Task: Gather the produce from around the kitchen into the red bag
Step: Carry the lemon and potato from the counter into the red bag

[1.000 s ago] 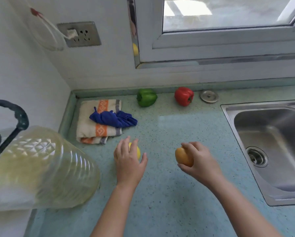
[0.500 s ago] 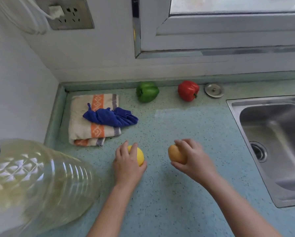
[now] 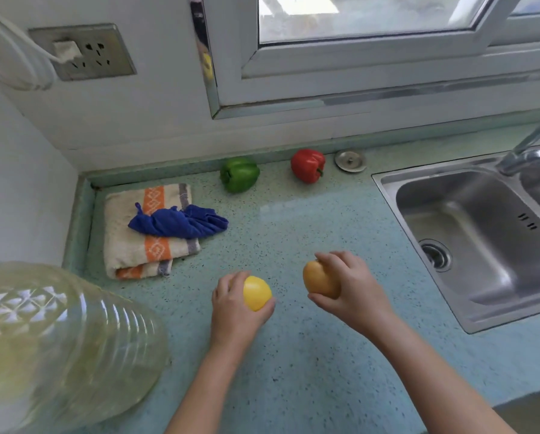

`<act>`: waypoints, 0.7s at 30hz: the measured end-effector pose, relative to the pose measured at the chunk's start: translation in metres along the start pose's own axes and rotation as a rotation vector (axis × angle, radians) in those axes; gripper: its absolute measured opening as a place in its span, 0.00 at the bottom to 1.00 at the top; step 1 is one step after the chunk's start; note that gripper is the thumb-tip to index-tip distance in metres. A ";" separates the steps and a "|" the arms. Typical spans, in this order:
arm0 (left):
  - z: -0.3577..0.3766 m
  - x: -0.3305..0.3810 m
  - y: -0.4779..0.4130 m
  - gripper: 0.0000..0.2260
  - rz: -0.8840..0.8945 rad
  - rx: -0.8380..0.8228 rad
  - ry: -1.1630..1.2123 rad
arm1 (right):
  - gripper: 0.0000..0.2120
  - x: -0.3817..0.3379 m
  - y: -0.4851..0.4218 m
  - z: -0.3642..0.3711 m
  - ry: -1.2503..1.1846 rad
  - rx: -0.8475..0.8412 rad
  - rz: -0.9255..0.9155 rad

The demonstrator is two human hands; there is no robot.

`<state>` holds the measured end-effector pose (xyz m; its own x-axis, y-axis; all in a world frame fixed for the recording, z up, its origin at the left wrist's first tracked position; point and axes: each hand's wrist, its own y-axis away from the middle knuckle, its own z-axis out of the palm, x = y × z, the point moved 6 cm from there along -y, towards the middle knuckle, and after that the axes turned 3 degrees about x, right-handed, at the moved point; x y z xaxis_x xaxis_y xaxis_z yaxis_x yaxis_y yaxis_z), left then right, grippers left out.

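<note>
My left hand grips a round yellow fruit just above the speckled green counter. My right hand holds an orange-yellow fruit to the right of it, fingers curled over its top. A green bell pepper and a red bell pepper lie at the back of the counter by the wall. The red bag is not in view.
A folded striped towel with a blue cloth on it lies at the back left. A large clear oil jug fills the near left. A steel sink sits on the right, a metal drain cap behind it.
Both hands have risen slightly with their fruits, and more of the yellow fruit shows in my left hand. The camera has shifted, so the scene sits lower and further right.
</note>
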<state>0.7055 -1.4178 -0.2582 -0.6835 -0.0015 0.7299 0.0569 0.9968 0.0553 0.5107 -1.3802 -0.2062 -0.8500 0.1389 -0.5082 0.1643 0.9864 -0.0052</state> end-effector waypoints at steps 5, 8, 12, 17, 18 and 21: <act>0.019 0.037 0.028 0.27 0.100 -0.109 0.166 | 0.31 0.022 0.043 -0.022 -0.016 0.112 0.097; 0.034 0.060 0.043 0.25 0.180 -0.197 0.217 | 0.30 0.041 0.078 -0.038 -0.033 0.206 0.177; 0.059 0.095 0.070 0.24 0.291 -0.335 0.260 | 0.31 0.066 0.132 -0.059 -0.023 0.293 0.304; 0.089 0.137 0.116 0.24 0.405 -0.484 0.289 | 0.31 0.094 0.203 -0.089 -0.012 0.435 0.444; 0.095 0.146 0.126 0.24 0.431 -0.510 0.289 | 0.31 0.100 0.217 -0.095 -0.011 0.466 0.468; 0.116 0.174 0.163 0.24 0.485 -0.585 0.285 | 0.30 0.124 0.265 -0.113 -0.019 0.568 0.552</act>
<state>0.5114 -1.2467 -0.2011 -0.2785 0.3212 0.9051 0.7240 0.6894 -0.0219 0.3925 -1.0918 -0.1729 -0.5630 0.5885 -0.5803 0.7945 0.5788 -0.1837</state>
